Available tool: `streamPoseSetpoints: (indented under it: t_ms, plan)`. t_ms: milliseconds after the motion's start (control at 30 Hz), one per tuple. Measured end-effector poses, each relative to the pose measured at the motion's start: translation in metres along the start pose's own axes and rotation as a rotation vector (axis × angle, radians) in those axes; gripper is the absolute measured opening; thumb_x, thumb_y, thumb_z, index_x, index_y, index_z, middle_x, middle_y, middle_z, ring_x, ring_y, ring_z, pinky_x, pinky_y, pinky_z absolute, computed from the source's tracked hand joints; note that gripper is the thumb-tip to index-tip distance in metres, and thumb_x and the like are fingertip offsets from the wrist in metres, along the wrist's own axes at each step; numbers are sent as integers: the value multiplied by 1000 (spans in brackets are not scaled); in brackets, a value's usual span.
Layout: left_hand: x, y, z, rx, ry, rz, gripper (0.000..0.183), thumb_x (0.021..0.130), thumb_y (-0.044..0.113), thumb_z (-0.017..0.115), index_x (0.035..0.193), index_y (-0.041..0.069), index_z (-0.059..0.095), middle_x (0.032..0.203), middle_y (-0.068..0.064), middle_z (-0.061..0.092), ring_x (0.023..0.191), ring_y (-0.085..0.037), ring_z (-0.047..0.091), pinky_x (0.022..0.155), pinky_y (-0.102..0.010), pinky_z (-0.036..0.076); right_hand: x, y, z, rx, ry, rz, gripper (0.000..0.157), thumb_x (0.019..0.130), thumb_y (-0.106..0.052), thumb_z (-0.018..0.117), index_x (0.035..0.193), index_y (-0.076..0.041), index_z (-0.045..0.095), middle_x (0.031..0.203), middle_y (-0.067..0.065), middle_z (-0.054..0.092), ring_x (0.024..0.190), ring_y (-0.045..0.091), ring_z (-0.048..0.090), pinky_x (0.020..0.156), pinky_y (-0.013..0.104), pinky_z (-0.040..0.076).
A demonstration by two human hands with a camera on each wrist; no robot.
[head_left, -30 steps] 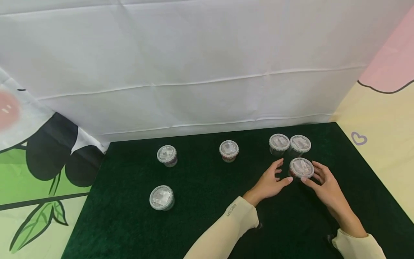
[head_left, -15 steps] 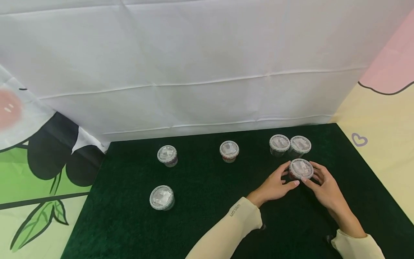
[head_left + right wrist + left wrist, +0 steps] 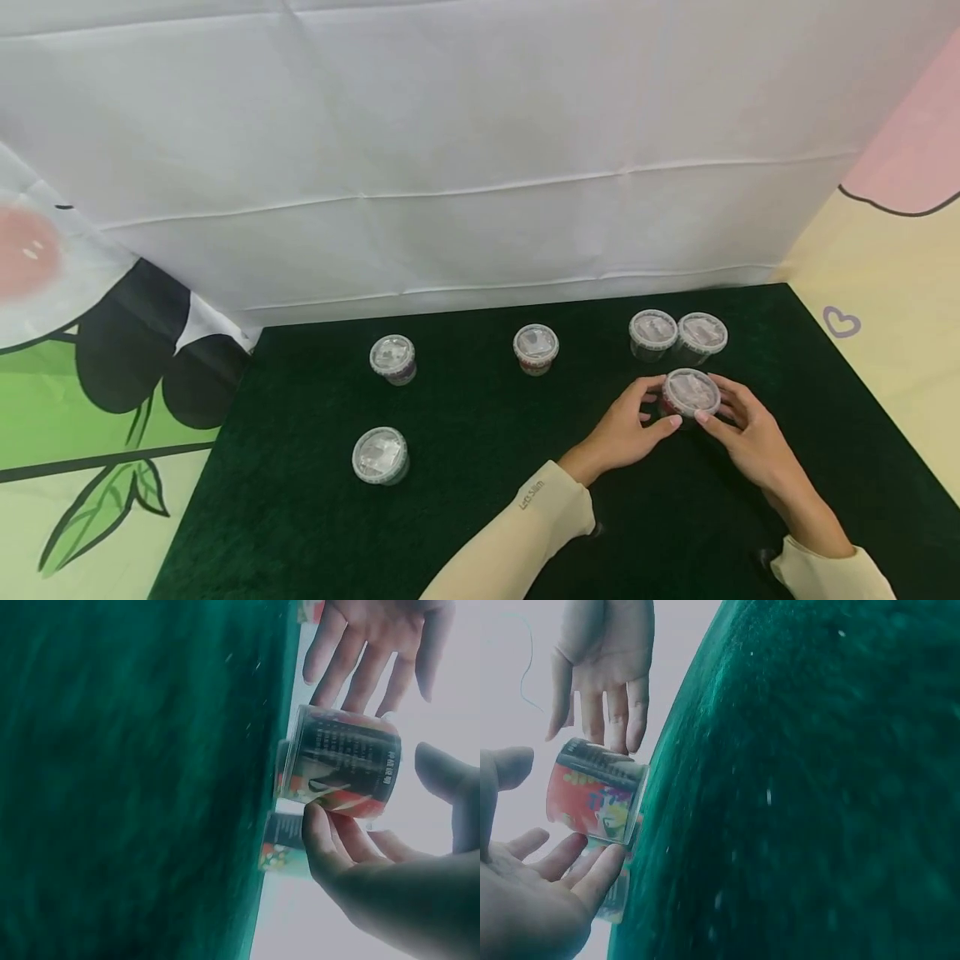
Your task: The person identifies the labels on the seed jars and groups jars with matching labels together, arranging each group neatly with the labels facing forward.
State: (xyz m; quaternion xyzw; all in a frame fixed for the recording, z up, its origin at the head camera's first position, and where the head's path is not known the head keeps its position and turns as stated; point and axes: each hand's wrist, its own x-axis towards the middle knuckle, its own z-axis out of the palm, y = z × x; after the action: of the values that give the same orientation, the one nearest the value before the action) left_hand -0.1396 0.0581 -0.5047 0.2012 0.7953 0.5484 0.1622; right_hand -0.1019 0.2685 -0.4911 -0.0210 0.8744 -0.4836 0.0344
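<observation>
Two-handed hold on a labelled tub. From where I stand, the labelled tub point(image 3: 690, 392) is at the right of the dark green cloth point(image 3: 262, 517), upright, its pale round top uppermost. The left hand point(image 3: 621, 425) holds it from the left with bent fingers; the right hand point(image 3: 757, 437) holds it from the right, fingers round the far side. Both hands are narrowed to the tub's width, and in the wrist views the thumbs show apart from its wall. The base appears to be just clear of the cloth, though the contact line is hard to make out.

Two similar tubs stand behind as a pair — the left one point(image 3: 653, 333) and the right one point(image 3: 702, 333), rims touching or nearly so. Three more stand apart, with no hand on them: the middle tub point(image 3: 536, 348), the rear left tub point(image 3: 393, 358) and the front left tub point(image 3: 380, 456).

State of progress, as judged from this arrangement: the labelled tub is taken in hand but not released — its handling is partway. Whether the pair behind is finished with cannot be told.
</observation>
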Motion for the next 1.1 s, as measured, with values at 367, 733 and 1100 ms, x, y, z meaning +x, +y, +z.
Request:
streamPoseSetpoints:
  t_ms: [367, 733, 1100]
  plan:
    - [-17, -7, -25, -27, 55, 131, 48, 108, 22, 64, 149, 12, 43, 150, -8, 55, 138, -14, 55, 113, -25, 46, -2, -21, 15, 95, -89, -57, 60, 111, -15, 56, 161, 3, 29, 155, 33, 42, 138, 49, 46, 87, 4, 45]
    - [-38, -19, -42, -50, 92, 125, 49, 106, 21, 68, 148, 9, 47, 142, -10, 58, 126, -13, 60, 108, -25, 49, -3, -31, 32, 147, -210, -119, 58, 112, -16, 55, 162, 2, 30, 155, 30, 44, 137, 49, 49, 93, 12, 49]
    - [-53, -24, -55, -91, 58, 97, 52, 108, 20, 62, 156, 9, 44, 149, -11, 57, 134, -16, 58, 111, -27, 48, -1, -45, 45, 160, -273, -97, 60, 113, -20, 53, 164, -1, 28, 161, 31, 38, 144, 52, 43, 110, 53, 51]
